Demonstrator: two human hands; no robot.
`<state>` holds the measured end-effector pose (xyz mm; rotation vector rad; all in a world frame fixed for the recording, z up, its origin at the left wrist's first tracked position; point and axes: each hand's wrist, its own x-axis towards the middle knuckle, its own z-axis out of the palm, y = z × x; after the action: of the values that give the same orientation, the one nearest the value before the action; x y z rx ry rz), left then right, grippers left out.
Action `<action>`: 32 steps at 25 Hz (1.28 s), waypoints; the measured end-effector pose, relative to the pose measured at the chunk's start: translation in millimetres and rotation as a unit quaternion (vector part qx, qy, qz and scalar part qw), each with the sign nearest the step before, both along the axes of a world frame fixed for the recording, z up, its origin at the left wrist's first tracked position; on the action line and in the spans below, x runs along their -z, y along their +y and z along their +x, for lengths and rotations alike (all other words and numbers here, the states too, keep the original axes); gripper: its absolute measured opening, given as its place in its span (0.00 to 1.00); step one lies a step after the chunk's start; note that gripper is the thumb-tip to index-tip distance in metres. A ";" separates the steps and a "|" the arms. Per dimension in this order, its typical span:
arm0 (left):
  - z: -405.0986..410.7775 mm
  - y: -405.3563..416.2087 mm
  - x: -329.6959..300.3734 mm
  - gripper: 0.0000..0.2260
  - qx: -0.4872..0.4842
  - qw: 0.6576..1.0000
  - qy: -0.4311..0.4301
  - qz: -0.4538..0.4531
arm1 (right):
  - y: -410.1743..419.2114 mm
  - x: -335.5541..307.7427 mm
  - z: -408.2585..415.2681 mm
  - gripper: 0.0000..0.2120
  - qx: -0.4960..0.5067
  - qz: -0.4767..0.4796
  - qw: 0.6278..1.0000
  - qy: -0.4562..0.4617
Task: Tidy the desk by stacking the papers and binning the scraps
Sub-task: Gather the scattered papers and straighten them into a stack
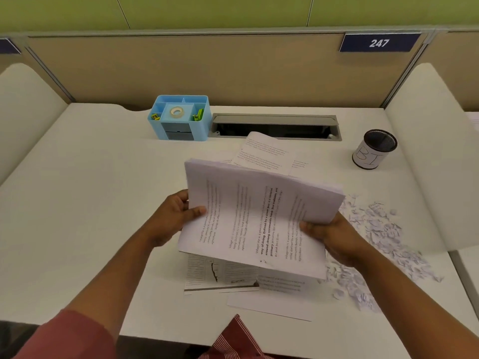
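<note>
A thick stack of printed papers (259, 216) is held tilted above the white desk (90, 190). My left hand (173, 216) grips its left edge, thumb on top. On the right edge, my right hand (334, 239) grips it the same way. Under the stack lie more sheets (223, 275), one with a picture, and a blank sheet (269, 307) near the front edge. Another printed sheet (264, 154) lies behind the stack. Torn paper scraps (378, 244) are strewn over the desk to the right. A black mesh bin (374, 149) with a white label stands at the back right.
A blue desk organiser (178, 117) with tape and clips stands at the back, left of a grey cable slot (274, 125). Curved white dividers (425, 141) flank the desk on both sides. A beige partition with a "247" sign (378, 42) closes the back.
</note>
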<state>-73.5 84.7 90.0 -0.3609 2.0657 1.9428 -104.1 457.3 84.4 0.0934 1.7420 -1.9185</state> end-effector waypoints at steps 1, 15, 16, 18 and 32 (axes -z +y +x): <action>0.5 0.3 3.4 0.31 -0.018 0.999 -0.031 0.022 | 0.0 3.6 2.3 0.16 0.020 -0.012 0.999 -0.021; 16.0 129.5 17.5 0.17 -0.263 0.939 -0.042 0.220 | -70.6 27.4 48.7 0.13 0.258 -0.076 0.961 -0.061; 15.5 129.3 18.9 0.16 -0.276 0.940 -0.030 0.199 | -72.9 25.9 52.8 0.13 0.247 -0.077 0.964 -0.056; 12.9 122.0 21.1 0.17 -0.289 0.943 -0.005 0.164 | -72.5 20.2 55.0 0.15 0.202 -0.091 0.974 -0.053; 15.6 72.4 41.2 0.20 -0.047 0.991 -0.061 0.108 | -30.4 21.2 5.9 0.20 0.002 -0.063 0.992 -0.113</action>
<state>-57.9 157.2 48.8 -0.5234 1.7705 2.1176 -98.2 426.9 63.2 0.2575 1.4706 -1.9341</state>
